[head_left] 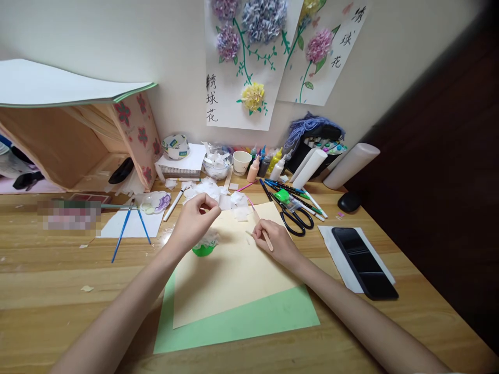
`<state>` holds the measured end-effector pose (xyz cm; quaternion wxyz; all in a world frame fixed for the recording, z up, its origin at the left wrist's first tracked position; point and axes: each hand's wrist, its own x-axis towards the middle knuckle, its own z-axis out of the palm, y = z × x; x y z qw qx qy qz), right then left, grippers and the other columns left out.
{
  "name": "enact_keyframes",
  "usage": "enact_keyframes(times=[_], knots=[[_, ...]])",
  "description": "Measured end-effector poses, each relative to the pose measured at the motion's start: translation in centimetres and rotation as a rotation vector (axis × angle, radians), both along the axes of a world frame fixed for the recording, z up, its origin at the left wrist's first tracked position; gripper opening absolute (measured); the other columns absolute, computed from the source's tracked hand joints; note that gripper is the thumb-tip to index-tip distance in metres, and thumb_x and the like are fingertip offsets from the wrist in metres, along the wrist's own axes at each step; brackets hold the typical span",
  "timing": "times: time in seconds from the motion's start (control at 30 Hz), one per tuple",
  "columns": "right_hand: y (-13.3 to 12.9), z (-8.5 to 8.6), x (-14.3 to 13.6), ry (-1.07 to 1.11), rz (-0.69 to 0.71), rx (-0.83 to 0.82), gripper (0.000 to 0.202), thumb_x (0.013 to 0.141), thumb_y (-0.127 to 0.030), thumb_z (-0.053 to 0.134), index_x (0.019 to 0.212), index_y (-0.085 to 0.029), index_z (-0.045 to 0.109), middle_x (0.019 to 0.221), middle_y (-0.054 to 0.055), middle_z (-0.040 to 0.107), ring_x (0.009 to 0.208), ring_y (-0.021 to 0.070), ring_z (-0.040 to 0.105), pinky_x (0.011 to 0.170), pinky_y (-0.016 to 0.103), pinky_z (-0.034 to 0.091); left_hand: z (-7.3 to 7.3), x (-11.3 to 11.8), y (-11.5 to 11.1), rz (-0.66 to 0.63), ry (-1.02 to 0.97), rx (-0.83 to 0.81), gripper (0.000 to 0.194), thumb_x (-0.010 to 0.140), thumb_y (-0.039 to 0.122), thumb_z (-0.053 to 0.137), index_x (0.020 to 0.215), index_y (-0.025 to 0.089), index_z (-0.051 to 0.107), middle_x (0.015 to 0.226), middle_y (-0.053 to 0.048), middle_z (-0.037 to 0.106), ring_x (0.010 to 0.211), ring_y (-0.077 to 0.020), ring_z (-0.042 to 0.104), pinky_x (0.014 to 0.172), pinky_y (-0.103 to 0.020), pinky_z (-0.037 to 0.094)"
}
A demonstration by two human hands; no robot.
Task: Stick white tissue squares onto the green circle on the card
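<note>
My left hand (198, 221) hovers over the cream paper (222, 291), its thumb and fingers closed in a pinch. Whether anything is between the fingertips I cannot make out. Below it sits a small green piece (203, 251), topped with whitish, crumpled-looking bits and partly covered by my hand. In my right hand (275, 240), which rests over the right side of the cream paper, a flat wooden craft stick (267, 238) is gripped at a slant. Just beyond both hands lies a heap of white tissue pieces (210, 191). Green paper (241, 324) shows beneath the cream sheet.
Black-handled scissors (294, 223), pens and glue bottles (278, 169) stand or lie at the back right, near a paper cup (242, 163). A phone (362, 262) lies at right. Blue brushes (121, 236) lie on white paper at left. Flower pictures (241, 62) hang on the wall.
</note>
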<state>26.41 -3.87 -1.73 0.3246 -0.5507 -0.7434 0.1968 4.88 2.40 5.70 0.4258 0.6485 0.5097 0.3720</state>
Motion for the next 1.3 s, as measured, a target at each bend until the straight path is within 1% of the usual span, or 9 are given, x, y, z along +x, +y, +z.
enact_keyframes(times=[0.17,0.33,0.4,0.5,0.6,0.73,0.87,1.07,1.3], knots=[[3.3,3.2,-0.8,0.105,0.009,0.077,0.011,0.079,-0.018,0.054,0.071,-0.021,0.047,0.075,0.001,0.062,0.068,0.0156,0.059,0.064,0.027,0.043,0.9,-1.7,1.3,0.081,-0.022,0.041,0.01,0.066,0.026,0.053,0.063,0.017,0.05,0.069,0.002,0.056,0.066,-0.0114,0.052,0.061,-0.023,0.039],[14.1,6.3,-4.7,0.08,0.003,0.298,0.01,0.075,-0.016,0.052,0.069,-0.021,0.047,0.073,0.001,0.062,0.07,0.017,0.059,0.068,0.028,0.043,0.9,-3.6,2.6,0.161,-0.067,0.068,0.013,0.067,0.029,0.054,0.062,0.018,0.05,0.066,0.002,0.056,0.066,-0.0125,0.053,0.063,-0.024,0.041],[18.3,6.9,-6.1,0.05,0.003,0.29,0.012,0.071,-0.01,0.049,0.066,-0.021,0.046,0.071,0.002,0.061,0.069,0.0179,0.058,0.067,0.028,0.042,0.7,-4.0,3.0,0.157,-0.055,0.054,0.014,0.068,0.03,0.053,0.062,0.018,0.05,0.066,0.001,0.056,0.066,-0.013,0.053,0.064,-0.024,0.042],[21.1,7.2,-7.3,0.087,-0.02,0.257,0.013,0.068,-0.007,0.047,0.066,-0.021,0.047,0.07,0.003,0.062,0.071,0.0198,0.061,0.069,0.03,0.044,0.6,-4.3,3.3,0.14,-0.043,0.039,0.013,0.068,0.029,0.054,0.062,0.018,0.051,0.067,0.001,0.058,0.068,-0.014,0.055,0.066,-0.026,0.043],[18.9,7.2,-7.7,0.187,-0.043,0.251,0.008,0.072,-0.012,0.049,0.073,-0.02,0.047,0.084,0.006,0.067,0.087,0.0209,0.064,0.077,0.032,0.046,0.5,-4.5,3.0,0.096,-0.035,0.032,0.011,0.069,0.027,0.054,0.064,0.018,0.052,0.069,0.0,0.059,0.068,-0.0145,0.055,0.065,-0.026,0.043],[12.0,6.3,-8.4,0.644,0.259,-0.216,0.02,0.075,-0.033,0.062,0.074,-0.021,0.046,0.091,0.006,0.069,0.091,0.0195,0.066,0.08,0.035,0.049,-0.5,-5.1,1.3,-0.013,0.048,0.102,0.007,0.073,0.025,0.053,0.07,0.018,0.055,0.079,-0.002,0.062,0.073,-0.015,0.056,0.065,-0.026,0.041],[6.8,4.3,-9.2,0.786,0.296,-0.445,0.03,0.069,-0.036,0.071,0.07,-0.02,0.046,0.085,0.004,0.068,0.08,0.0169,0.066,0.074,0.033,0.05,-2.2,-6.1,-1.6,-0.057,0.155,0.147,0.008,0.077,0.024,0.051,0.072,0.02,0.056,0.082,-0.002,0.06,0.078,-0.0152,0.056,0.07,-0.027,0.042],[3.0,2.7,-9.6,0.802,0.286,-0.373,0.03,0.072,-0.033,0.07,0.067,-0.02,0.044,0.079,0.002,0.065,0.072,0.0146,0.063,0.067,0.029,0.049,-3.6,-6.4,-4.8,-0.059,0.22,0.165,0.017,0.079,0.037,0.056,0.083,0.021,0.058,0.087,-0.003,0.06,0.083,-0.0173,0.056,0.079,-0.031,0.043],[-0.5,1.0,-8.2,0.623,0.265,-0.16,0.017,0.081,-0.03,0.061,0.076,-0.021,0.049,0.084,0.004,0.063,0.081,0.0171,0.061,0.074,0.032,0.048,-5.6,-6.1,-5.7,-0.112,0.205,0.23,0.017,0.081,0.034,0.058,0.074,0.019,0.064,0.086,-0.005,0.059,0.087,-0.0179,0.055,0.081,-0.032,0.042]])
